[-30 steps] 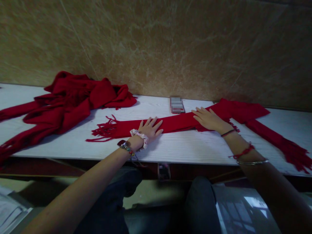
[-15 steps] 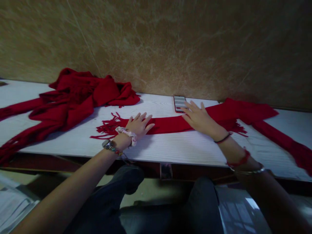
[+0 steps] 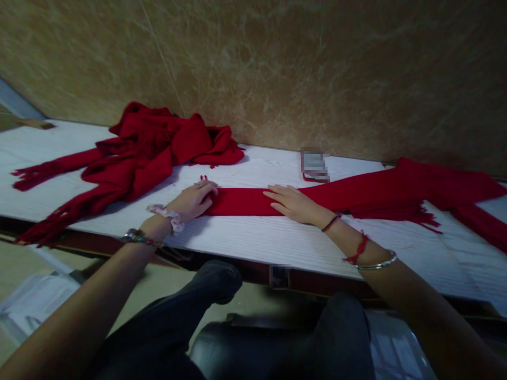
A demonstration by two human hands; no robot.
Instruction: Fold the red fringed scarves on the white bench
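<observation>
Beyond the left hand and to its left, a heap of loose red cloth [image 3: 156, 163] lies crumpled on the white table [image 3: 257, 240], its fringed ends trailing past the wrist; set there, it seems to be simply out of the hand's way. The left hand [image 3: 193, 200] rests at the near end of a red scarf [image 3: 243, 201], fingers curled over it — whether they pinch the cloth, I cannot tell. The scarf runs as a flat strip from that hand, beneath the right hand, and on to its right. The right hand [image 3: 295, 205] lies palm down with fingers extended, gripping nothing, probably to press the layers smooth. Just beyond it sits a blurred, phone-like object [image 3: 314, 166], clear of the cloth. Right of that hand, fringe [image 3: 425, 215] pokes out along the strip's near side, and farther right the cloth spreads wider.
</observation>
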